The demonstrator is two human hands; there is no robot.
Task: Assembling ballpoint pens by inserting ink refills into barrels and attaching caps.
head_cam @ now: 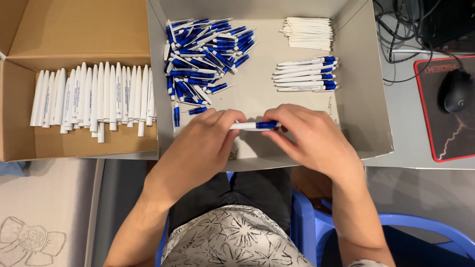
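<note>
Two hands on one white-and-blue pen, held level over the near edge of the grey box.

Left hand pinching the white barrel, right hand closed on the blue end. Far left in box: heap of blue pen parts; far right: white refills, finished pens. Left: cardboard box with white barrels.

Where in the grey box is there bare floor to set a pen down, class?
Bare floor in the grey box lies between the blue parts heap and the finished pens, above both hands. The heap's corner is crowded.
</note>
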